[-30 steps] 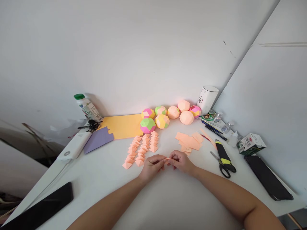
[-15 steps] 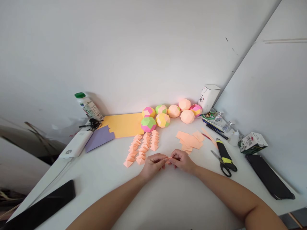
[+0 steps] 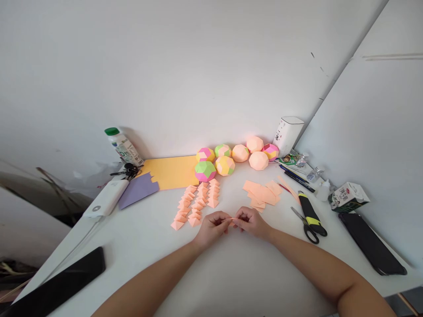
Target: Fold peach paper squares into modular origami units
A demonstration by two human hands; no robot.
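From where I stand, the bare white table (image 3: 213, 281) fills the lower centre of the frame. At the lower left lies a black slab-shaped device (image 3: 62, 281), well apart from the hands.

In the lower middle, the left hand (image 3: 212, 225) and the right hand (image 3: 251, 222) meet over a small peach paper piece (image 3: 233, 219). Both grips are narrow: thumb and fingertips of each hand pinch the piece, one hand at each side. The two-sided pinch presumably keeps so small a part under control; its exact shape is hidden by the fingers.

Right of centre, beyond the right hand, flat peach papers (image 3: 264, 194) overlap in a loose pile – likely put there for easy reach. Farther right, the scissors (image 3: 306, 229) lie beside a black-and-yellow tool (image 3: 310, 215), apparently set aside so the working area is unobstructed.

Left of centre, folded peach pieces (image 3: 194, 205) overlap in three rows, an arrangement that probably saves space and keeps them sorted.

At mid-frame, farther back, faceted paper balls (image 3: 225, 166) are grouped near the wall – seemingly out of the way of the forearms. To their left, a yellow sheet (image 3: 173, 171) lies flat beside a purple sheet (image 3: 139, 192).
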